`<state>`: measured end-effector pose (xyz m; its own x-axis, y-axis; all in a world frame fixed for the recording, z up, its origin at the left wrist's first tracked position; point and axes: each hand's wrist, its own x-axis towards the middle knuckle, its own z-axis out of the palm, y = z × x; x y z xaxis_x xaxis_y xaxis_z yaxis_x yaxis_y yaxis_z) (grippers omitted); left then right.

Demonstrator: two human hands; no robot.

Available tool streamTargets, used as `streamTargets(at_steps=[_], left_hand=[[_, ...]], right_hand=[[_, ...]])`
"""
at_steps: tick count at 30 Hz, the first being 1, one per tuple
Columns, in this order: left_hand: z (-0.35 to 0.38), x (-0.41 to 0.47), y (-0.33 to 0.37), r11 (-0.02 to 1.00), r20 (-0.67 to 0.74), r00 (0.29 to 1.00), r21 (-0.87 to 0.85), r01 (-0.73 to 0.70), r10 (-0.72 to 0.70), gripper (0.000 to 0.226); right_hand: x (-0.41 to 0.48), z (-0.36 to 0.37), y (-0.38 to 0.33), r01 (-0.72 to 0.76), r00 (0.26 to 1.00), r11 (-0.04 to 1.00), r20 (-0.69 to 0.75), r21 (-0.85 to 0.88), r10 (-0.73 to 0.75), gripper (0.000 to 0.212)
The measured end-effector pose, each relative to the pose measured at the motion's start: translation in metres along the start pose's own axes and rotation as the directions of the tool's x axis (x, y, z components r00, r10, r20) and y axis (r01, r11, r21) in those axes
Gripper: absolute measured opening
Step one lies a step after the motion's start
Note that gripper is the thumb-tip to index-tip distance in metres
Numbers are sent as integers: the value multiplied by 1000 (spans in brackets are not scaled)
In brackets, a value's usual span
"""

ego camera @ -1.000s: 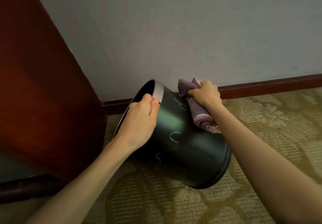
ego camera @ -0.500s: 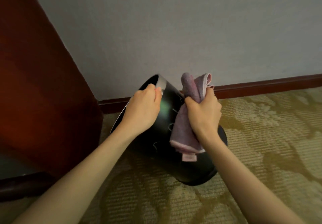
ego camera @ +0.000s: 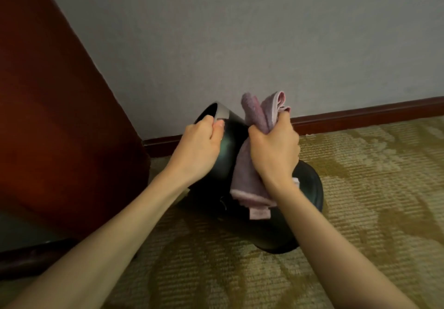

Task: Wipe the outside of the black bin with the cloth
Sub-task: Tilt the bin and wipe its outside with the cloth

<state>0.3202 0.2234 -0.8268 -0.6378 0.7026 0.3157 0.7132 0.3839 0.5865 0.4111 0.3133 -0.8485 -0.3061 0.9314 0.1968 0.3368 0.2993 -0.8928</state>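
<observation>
Mid-wipe. Gripping the rim of the black bin (ego camera: 271, 232), tilted over the carpet (ego camera: 360, 212), mouth toward 10 o'clock, with the left hand (ego camera: 199, 150); clenching the cloth (ego camera: 247, 183) against its side with the right hand (ego camera: 274, 150). Next, probably: dragging toward 6 o'clock, then rotating the bin.

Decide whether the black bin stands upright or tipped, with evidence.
Tipped: the black bin leans, its mouth facing up-left; the left hand grips its rim.
</observation>
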Motion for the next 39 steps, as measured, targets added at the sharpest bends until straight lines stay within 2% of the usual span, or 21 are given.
streamTargets(at_steps=[4,9,14,20,25,33,39], left_hand=[[2,-12,7,998,5,999,-43,-35,35,38],[-1,-19,2,995,5,999,-83,-47,48,35],[-5,-25,-5,993,-2,1000,-117,-15,14,35],[-4,-20,-1,992,23,1000,-128,7,-4,35],[0,-15,6,993,41,999,-118,26,-22,39],[-3,-5,11,992,47,997,-108,58,-53,30],[0,-11,15,985,51,996,-153,78,-71,30]], right_hand=[[44,2,-4,-83,987,989,127,-122,99,24],[82,24,-4,-119,944,975,282,-190,170,45],[97,44,-7,-147,908,961,352,-234,225,56],[84,36,-8,-77,950,974,279,-213,136,48],[49,13,-15,-29,987,993,152,-116,47,28],[-51,0,-23,77,997,990,13,118,-79,32],[-32,-4,-32,10,999,989,46,146,-17,25]])
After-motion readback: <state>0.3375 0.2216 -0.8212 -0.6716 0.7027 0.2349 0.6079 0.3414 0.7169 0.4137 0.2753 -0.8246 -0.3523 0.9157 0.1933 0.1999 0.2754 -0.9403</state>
